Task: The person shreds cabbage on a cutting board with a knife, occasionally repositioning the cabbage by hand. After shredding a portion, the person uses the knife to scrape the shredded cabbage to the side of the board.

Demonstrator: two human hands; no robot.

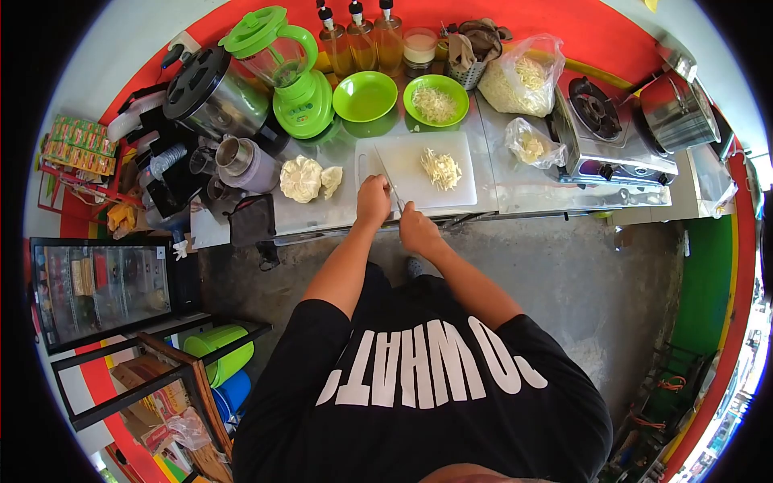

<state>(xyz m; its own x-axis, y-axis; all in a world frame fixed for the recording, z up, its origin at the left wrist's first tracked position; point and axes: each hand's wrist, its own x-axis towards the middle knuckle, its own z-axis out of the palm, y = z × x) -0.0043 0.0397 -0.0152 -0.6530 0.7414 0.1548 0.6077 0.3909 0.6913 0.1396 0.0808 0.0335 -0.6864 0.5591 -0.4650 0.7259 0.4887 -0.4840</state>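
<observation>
A knife (386, 173) is in my right hand (419, 230), which is closed round its handle at the counter's front edge. Its blade points away from me over the left part of a white cutting board (459, 191). My left hand (374, 200) is curled closed beside the blade, at the board's front left corner; what its fingers hold, if anything, is hidden. On the board's right half lies a heap of pale, thinly cut strips (441, 170). Left of the board sit a lumpy cream-white clump (301, 179) and a smaller piece (332, 181) like it.
Behind the board stand an empty green bowl (365, 96) and a green bowl of pale shreds (436, 104). A green blender (303, 101) is at back left. Plastic bags of pale pieces (523, 84) and a gas stove (616, 137) are to the right.
</observation>
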